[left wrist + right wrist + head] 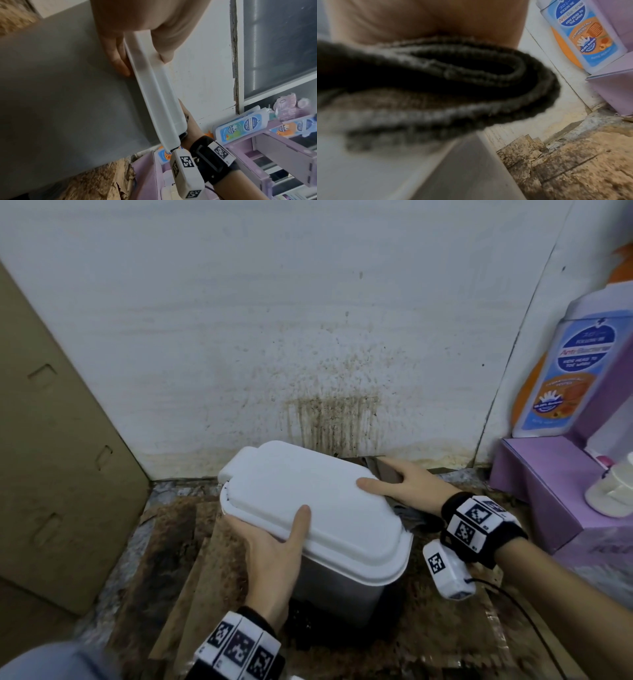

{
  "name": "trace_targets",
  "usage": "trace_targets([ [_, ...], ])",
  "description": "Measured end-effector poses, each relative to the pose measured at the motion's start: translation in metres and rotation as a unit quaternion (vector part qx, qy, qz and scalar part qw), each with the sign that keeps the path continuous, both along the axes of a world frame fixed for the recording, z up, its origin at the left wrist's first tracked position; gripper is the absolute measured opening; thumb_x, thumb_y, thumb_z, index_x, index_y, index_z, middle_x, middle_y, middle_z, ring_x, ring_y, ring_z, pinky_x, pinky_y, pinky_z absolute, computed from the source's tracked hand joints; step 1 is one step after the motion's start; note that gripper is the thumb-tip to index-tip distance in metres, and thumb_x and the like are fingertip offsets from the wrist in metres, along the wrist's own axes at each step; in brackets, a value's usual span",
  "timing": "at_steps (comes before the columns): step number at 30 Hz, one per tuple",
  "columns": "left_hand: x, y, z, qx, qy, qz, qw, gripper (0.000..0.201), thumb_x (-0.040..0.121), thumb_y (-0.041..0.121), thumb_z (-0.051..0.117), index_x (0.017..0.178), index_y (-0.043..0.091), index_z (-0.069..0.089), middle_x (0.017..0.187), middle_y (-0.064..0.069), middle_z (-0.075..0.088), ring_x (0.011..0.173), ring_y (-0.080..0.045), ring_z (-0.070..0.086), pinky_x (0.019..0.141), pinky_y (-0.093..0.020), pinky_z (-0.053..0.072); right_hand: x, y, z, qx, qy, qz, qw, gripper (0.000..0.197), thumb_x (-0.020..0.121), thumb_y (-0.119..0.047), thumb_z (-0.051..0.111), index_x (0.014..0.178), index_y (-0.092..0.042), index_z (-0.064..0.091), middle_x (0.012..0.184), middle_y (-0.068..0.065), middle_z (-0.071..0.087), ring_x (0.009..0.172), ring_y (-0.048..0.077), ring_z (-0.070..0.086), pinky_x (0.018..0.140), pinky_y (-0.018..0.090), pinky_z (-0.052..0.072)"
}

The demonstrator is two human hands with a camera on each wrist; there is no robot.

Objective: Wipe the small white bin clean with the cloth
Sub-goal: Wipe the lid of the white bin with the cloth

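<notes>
The small white bin (308,494), with a white lid and a grey body (60,94), stands on the floor against the wall. My left hand (270,529) grips the lid's near left edge (154,94), thumb on top and fingers under the rim. At the bin's far right side my right hand (394,477) lays its thumb on the lid. Its straight fingers press a dark grey cloth (406,512) against the bin's side. The right wrist view shows the folded cloth (436,83) bunched under my palm. The bin's far right side is hidden.
A stained white wall (329,419) rises just behind the bin. Dirty cardboard sheets (178,559) cover the floor. A tall cardboard box (51,440) leans at the left. A purple box (548,491) and a wash bottle (575,371) stand close at the right.
</notes>
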State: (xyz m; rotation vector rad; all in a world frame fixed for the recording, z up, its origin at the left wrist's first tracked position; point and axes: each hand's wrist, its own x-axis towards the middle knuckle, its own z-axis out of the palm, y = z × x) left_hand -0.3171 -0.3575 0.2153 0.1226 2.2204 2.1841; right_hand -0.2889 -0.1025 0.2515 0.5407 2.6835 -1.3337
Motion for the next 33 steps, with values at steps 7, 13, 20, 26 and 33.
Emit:
trace_targets([
  [7, 0.000, -0.005, -0.004, 0.021, 0.021, -0.022, 0.999, 0.105, 0.087, 0.032, 0.076, 0.158, 0.042, -0.001, 0.144, 0.023, 0.045, 0.111, 0.024, 0.051, 0.090, -0.010, 0.046, 0.015, -0.016, 0.011, -0.034, 0.018, 0.003, 0.999, 0.089, 0.068, -0.086, 0.063, 0.140, -0.035, 0.051, 0.137, -0.013, 0.060, 0.119, 0.014, 0.062, 0.102, 0.045, 0.050],
  [13, -0.034, -0.017, 0.009, 0.024, 0.021, -0.140, 0.990, 0.092, 0.092, 0.037, 0.073, 0.159, 0.047, 0.010, 0.154, 0.016, 0.046, 0.133, -0.004, 0.054, 0.110, -0.038, 0.048, 0.044, -0.055, 0.005, -0.044, 0.108, -0.107, 0.987, 0.066, 0.083, -0.075, 0.057, 0.136, -0.036, 0.052, 0.126, -0.015, 0.063, 0.118, 0.016, 0.059, 0.099, 0.039, 0.049],
  [20, -0.087, -0.019, 0.030, -0.067, -0.007, -0.260, 0.963, 0.057, 0.099, 0.030, 0.062, 0.148, 0.045, 0.037, 0.127, 0.027, 0.061, 0.105, 0.005, 0.068, 0.080, -0.024, 0.060, 0.063, -0.114, -0.022, -0.043, 0.120, -0.216, 0.968, 0.061, 0.098, -0.059, 0.040, 0.152, -0.033, 0.031, 0.132, 0.004, 0.046, 0.133, 0.026, 0.033, 0.108, 0.039, 0.029],
  [26, -0.105, -0.026, 0.026, -0.104, -0.040, -0.303, 0.946, 0.056, 0.103, 0.032, 0.055, 0.149, 0.049, 0.026, 0.108, 0.048, 0.060, 0.092, 0.022, 0.063, 0.072, -0.013, 0.056, 0.059, -0.128, -0.036, -0.079, 0.149, -0.205, 0.964, 0.051, 0.103, -0.047, 0.035, 0.153, -0.034, 0.031, 0.125, 0.000, 0.045, 0.125, 0.016, 0.030, 0.102, 0.031, 0.027],
  [33, -0.111, -0.032, 0.024, -0.131, -0.044, -0.315, 0.939, 0.058, 0.101, 0.041, 0.056, 0.147, 0.057, 0.023, 0.115, 0.050, 0.055, 0.104, 0.014, 0.064, 0.081, -0.018, 0.057, 0.039, -0.106, -0.043, -0.081, 0.156, -0.214, 0.961, 0.047, 0.091, -0.069, 0.030, 0.126, -0.046, 0.052, 0.114, 0.000, 0.062, 0.117, 0.028, 0.054, 0.102, 0.052, 0.045],
])
